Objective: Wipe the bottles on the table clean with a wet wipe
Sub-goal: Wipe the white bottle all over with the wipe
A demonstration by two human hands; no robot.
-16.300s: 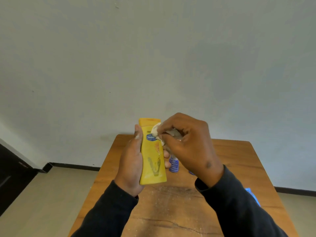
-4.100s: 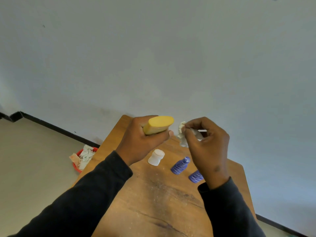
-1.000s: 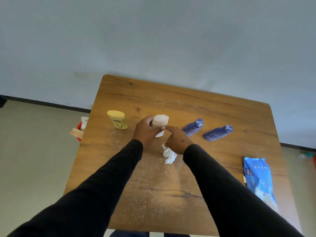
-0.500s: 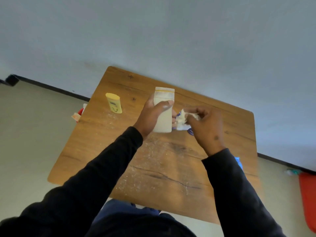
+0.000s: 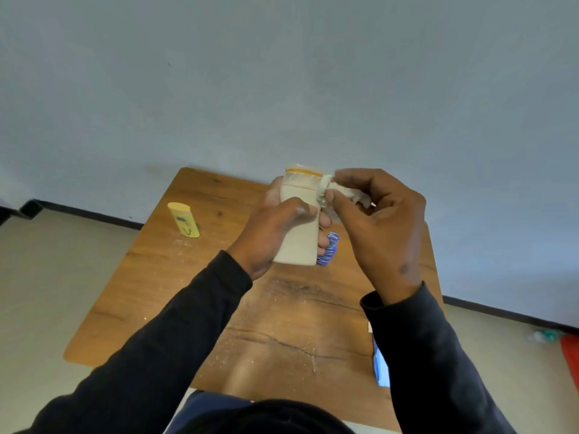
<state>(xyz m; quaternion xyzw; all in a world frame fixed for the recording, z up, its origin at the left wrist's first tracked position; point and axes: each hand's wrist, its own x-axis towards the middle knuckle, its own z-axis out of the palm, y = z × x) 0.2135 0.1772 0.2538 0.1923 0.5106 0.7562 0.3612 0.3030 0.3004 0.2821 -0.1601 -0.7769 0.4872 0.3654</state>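
With the yellow bottle (image 5: 184, 219) now set down left of it, we grip the white bottle (image 5: 300, 220) above the worktop (image 5: 194, 296) in our left hand (image 5: 275, 233), right fingers (image 5: 340, 205) pinching the wipe (image 5: 326, 191) against its cap edge.

No txt was legible. Yellow bottle (image 5: 184, 220) on the desk (image 5: 194, 277) had a small blue oval logo, too blurry to read. Blue striped bottle (image 5: 328, 250) showed white marks on its cap, also unreadable.

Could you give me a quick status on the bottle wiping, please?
Left hand grips white bottle, raised. Right hand pinches wet wipe against its upper edge. Nothing in the way.
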